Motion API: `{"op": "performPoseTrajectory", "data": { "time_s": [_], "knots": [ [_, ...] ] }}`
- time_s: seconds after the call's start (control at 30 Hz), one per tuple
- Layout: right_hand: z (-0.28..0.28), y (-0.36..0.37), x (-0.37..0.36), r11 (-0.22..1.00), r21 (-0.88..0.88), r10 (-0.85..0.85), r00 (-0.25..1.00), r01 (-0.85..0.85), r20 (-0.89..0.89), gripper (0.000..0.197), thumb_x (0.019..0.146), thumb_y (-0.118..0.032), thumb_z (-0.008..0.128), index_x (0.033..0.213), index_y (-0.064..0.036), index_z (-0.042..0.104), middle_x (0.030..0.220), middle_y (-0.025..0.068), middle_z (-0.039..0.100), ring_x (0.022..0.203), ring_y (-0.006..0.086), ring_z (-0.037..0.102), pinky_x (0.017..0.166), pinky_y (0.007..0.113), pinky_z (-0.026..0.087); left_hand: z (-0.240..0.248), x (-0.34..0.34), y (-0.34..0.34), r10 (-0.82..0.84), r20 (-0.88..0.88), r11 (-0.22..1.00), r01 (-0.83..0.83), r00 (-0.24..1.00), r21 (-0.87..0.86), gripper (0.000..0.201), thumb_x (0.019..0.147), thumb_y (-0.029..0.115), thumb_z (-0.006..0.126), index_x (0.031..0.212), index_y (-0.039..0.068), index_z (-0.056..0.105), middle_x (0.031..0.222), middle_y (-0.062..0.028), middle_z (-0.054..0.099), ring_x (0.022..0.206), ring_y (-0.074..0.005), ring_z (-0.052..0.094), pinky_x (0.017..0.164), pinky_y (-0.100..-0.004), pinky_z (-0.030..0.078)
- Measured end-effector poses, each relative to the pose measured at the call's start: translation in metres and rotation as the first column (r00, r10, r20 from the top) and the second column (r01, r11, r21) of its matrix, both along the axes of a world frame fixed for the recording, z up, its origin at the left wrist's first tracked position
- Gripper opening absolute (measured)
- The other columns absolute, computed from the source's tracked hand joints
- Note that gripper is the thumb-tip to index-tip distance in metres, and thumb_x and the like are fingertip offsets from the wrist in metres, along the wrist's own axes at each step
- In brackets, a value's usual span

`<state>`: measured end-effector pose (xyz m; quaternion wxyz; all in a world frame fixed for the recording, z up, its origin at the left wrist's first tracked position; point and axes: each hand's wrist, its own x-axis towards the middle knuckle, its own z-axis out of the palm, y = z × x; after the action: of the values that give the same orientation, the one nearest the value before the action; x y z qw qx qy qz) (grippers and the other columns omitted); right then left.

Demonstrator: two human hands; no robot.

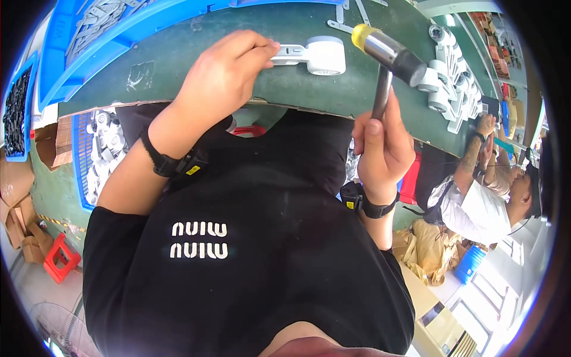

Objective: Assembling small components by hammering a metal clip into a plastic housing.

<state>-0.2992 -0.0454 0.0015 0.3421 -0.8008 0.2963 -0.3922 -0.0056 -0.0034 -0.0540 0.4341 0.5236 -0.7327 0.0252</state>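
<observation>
Hammer [385,52] clamped in right grip [385,146]; left grip [223,71] pinches end of white round-headed part [326,58].

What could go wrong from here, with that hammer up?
A stray blow from the hammer in the right hand might catch the left hand, which grips the white part close by. If struck, that part could also twist or skid: the hand grips only its narrow end, and no clamp shows.
</observation>
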Motion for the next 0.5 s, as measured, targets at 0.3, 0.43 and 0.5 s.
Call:
{"op": "performPoseTrajectory", "data": {
  "time_s": [0.3,0.43,0.5],
  "knots": [
    [-0.019,-0.015,0.002,0.999,-0.037,-0.022,0.942,0.01,-0.335,0.046,0.106,0.0,0.067,0.151,0.0001,0.065,0.082,0.0131,0.072,0.065,0.017,0.064,0.068,0.027,0.052,-0.006,-0.005,-0.001,0.004,-0.061,1.0,-0.005,0.998,-0.015,0.032,0.085,-0.015,0.073,0.115,-0.003,0.074,0.109,-0.0139,0.072,0.094,-0.0342,0.073,0.079,-0.0408,0.062],
    [0.007,-0.01,-0.004,0.994,-0.08,-0.103,0.93,0.079,-0.352,0.047,0.103,0.003,0.067,0.151,-0.0003,0.066,0.085,0.0168,0.072,0.067,0.021,0.065,0.072,0.03,0.054,-0.003,-0.005,0.0,-0.002,-0.07,1.0,0.001,0.998,-0.011,0.034,0.084,-0.018,0.07,0.114,-0.003,0.074,0.109,-0.0144,0.071,0.094,-0.0345,0.073,0.079,-0.0407,0.062],
    [-0.006,-0.001,-0.005,0.989,0.102,-0.098,0.99,0.109,-0.106,0.048,0.104,0.002,0.066,0.152,0.0004,0.065,0.082,0.0127,0.072,0.065,0.0173,0.063,0.071,0.029,0.054,-0.004,-0.007,-0.001,0.011,-0.068,1.0,-0.013,0.998,-0.022,0.029,0.084,-0.013,0.072,0.11,-0.002,0.073,0.106,-0.0128,0.069,0.094,-0.0335,0.072,0.08,-0.0413,0.061]
  ]
}}
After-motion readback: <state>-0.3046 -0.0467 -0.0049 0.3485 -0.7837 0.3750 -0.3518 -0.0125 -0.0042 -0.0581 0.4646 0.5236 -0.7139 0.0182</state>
